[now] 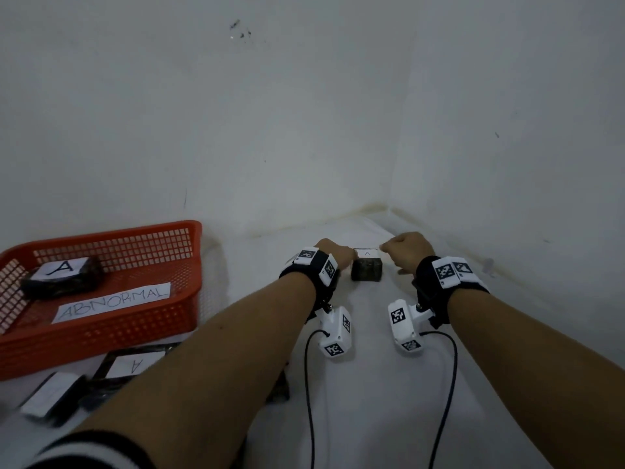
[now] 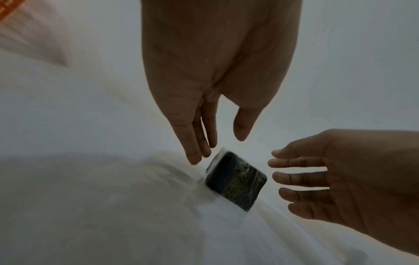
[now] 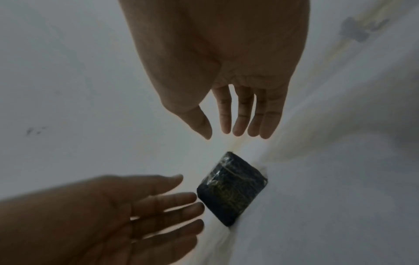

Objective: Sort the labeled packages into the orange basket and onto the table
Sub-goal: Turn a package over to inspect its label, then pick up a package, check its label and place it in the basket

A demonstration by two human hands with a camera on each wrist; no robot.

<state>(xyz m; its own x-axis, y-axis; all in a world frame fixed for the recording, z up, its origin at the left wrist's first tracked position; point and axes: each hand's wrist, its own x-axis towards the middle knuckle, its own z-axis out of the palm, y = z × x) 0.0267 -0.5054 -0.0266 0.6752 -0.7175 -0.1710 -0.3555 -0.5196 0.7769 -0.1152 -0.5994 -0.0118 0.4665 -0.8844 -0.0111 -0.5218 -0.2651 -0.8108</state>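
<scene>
A small dark wrapped package (image 1: 367,269) with a white "A" label on top stands on the white table (image 1: 375,394), far out near the wall corner. My left hand (image 1: 341,258) is just left of it and my right hand (image 1: 402,249) just right. In the wrist views both hands have straight, spread fingers and hold nothing. The left hand's fingertips (image 2: 196,158) come right up to the package (image 2: 237,181); whether they touch it I cannot tell. My right hand (image 3: 226,134) hovers a short gap from the package (image 3: 231,188). The orange basket (image 1: 101,340) stands at the left.
The basket carries an "ABNORMAL" sign and holds one dark package (image 1: 64,275) labelled "A". Two more labelled packages (image 1: 132,365) (image 1: 50,397) lie on the table in front of the basket. White walls close in behind and to the right of the small package.
</scene>
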